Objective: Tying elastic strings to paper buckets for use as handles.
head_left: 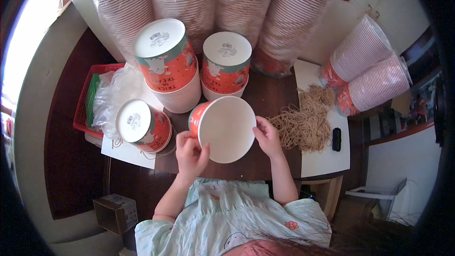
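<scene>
An orange paper bucket (pixel 227 130) is tilted toward me over the table, its white inside showing and bare. My left hand (pixel 191 155) grips its left side, fingers curled at the rim. On the opposite side, my right hand (pixel 268 137) pinches the rim. Just beyond stand two upside-down stacks of the same printed buckets, a taller stack (pixel 170 68) and a shorter stack (pixel 225 64). To the left of my left hand, a small upside-down stack (pixel 144 125) has string around its lower part.
A heap of tan string (pixel 308 121) lies right of my right hand, beside a small black object (pixel 336 139). Tall plastic-wrapped bucket stacks (pixel 246 4) line the back; more wrapped stacks (pixel 374 83) lean at right. A red basket (pixel 81 99) with plastic bags sits left.
</scene>
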Demonstrator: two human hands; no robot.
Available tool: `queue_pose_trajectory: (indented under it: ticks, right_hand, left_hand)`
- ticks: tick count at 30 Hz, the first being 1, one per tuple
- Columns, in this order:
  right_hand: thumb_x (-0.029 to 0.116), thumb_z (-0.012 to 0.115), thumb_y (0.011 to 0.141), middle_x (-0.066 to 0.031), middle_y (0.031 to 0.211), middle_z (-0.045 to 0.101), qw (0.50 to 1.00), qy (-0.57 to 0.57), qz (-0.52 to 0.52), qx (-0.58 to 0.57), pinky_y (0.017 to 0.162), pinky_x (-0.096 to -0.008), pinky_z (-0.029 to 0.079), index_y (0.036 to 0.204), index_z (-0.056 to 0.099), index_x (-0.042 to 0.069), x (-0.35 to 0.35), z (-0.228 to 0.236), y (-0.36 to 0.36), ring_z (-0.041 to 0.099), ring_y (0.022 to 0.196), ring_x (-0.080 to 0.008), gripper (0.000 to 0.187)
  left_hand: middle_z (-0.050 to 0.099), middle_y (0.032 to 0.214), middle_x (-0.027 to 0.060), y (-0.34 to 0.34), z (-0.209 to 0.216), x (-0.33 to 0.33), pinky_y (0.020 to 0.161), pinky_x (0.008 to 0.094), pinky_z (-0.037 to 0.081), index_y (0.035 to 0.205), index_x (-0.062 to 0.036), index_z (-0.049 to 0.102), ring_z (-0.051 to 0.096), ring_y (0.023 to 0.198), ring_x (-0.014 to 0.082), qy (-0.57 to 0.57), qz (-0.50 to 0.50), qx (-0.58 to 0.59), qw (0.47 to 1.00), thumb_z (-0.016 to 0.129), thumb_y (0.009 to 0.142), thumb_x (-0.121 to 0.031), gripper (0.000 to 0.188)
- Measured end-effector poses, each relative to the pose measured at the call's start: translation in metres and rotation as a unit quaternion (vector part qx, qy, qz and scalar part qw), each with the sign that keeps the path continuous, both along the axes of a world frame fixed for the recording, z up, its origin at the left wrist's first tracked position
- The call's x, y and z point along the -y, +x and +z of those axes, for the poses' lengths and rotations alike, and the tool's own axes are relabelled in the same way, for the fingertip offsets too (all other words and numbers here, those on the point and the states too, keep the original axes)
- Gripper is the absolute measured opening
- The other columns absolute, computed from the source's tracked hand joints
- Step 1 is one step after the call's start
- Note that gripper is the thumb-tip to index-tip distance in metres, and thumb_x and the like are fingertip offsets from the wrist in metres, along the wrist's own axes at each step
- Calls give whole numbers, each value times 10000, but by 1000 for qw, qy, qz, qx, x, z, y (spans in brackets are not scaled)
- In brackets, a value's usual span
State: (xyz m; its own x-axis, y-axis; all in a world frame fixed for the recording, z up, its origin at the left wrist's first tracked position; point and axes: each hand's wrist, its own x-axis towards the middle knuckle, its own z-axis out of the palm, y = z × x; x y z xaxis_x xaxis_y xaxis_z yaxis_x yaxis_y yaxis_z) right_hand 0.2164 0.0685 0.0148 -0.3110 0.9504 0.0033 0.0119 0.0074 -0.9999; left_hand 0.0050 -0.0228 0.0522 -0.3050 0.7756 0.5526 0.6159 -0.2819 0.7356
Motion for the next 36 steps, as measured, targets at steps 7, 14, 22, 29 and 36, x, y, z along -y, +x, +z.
queue_pose_trajectory:
  ticks: [7,14,22,29,36]
  right_hand:
    - [50,557,790,-94,797,631,973,111,-140,149,626,-265,476,969,569,2,-8,-4,-1,618,712,-148,185]
    - [37,598,708,-110,747,612,925,267,-102,251,605,-310,485,857,563,40,-2,12,0,622,683,-239,153]
    - [5,645,568,-34,831,566,849,482,97,196,557,-276,491,846,615,132,19,26,0,599,653,-190,307]
    - [69,726,590,-74,799,612,832,512,115,182,532,-286,508,860,592,134,27,24,0,619,627,-194,308]
    - [126,755,578,-33,839,577,823,560,10,91,514,-264,508,811,625,162,27,22,-7,613,682,-178,269]
  left_hand:
    - [505,795,90,36,-8,37,481,308,450,666,-60,533,536,611,213,9,-140,-32,990,708,630,-89,181]
    - [531,735,51,33,-11,53,473,297,449,758,-76,532,546,594,198,144,-320,-23,936,688,640,-132,204]
    - [598,816,110,-4,29,-16,656,319,483,867,-18,605,596,742,253,-108,-269,38,956,585,730,13,142]
    - [630,790,79,-3,34,-37,653,332,499,869,-55,650,608,713,235,-98,-390,-103,910,617,731,-119,156]
    - [625,768,16,1,40,-36,581,303,506,812,-100,649,614,697,173,-37,-379,-207,901,624,675,-148,148]
